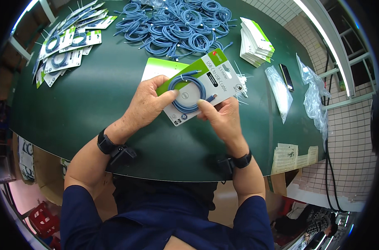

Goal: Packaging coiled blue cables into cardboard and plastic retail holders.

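Observation:
Between my two hands, above the green table, a green and white cable card (216, 79) is held tilted. A coiled blue cable (202, 89) lies against its front. My left hand (150, 100) grips the card's left edge, thumb on the coil. My right hand (222, 116) pinches the coil and the card's lower edge, its thumb near a cable plug; the fingers behind are hidden. Another green and white card (160, 66) shows behind the held one, partly covered. To its right, thin white ties (242, 85) lie in a small heap.
Loose coiled blue cables (177, 25) cover the far middle of the green table (93, 108). Carded cables (68, 58) pile up at far left, blank cards (256, 41) at far right. A bag of ties (279, 93), a phone (287, 77) and clear plastic (314, 100) lie right.

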`<state>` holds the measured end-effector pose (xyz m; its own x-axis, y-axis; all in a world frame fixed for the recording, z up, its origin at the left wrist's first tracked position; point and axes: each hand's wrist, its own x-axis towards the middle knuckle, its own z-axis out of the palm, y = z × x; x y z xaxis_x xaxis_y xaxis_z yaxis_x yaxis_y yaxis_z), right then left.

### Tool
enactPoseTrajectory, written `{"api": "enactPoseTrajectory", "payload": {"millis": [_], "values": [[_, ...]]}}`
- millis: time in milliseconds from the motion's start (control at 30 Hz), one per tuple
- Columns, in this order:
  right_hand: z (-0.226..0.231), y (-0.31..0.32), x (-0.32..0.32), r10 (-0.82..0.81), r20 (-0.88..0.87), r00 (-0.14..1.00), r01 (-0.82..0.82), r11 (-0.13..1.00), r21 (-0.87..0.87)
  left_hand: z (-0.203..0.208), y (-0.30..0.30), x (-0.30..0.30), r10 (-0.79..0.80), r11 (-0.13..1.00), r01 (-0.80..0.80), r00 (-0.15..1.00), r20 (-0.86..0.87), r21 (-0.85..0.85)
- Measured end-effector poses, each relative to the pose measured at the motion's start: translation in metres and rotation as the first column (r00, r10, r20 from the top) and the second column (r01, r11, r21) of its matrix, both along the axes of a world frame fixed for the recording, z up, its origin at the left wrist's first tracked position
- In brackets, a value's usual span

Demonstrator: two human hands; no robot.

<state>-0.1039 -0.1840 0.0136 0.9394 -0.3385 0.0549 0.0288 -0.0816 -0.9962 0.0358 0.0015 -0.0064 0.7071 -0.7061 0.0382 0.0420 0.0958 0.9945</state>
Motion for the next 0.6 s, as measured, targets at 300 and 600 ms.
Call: {"api": "enactPoseTrajectory", "payload": {"millis": [300,600], "values": [[0.059,-0.047,-0.028,0.087,0.178,0.98,0.024,0.841,-0.541,0.04,0.018,-0.004,-0.25,0.963,0.161,0.835,0.491,0.216],[0.034,0.007,-0.015,0.177,0.02,0.984,-0.154,0.903,-0.402,0.026,0.007,-0.019,0.043,0.998,-0.005,0.805,0.592,-0.065]]}}
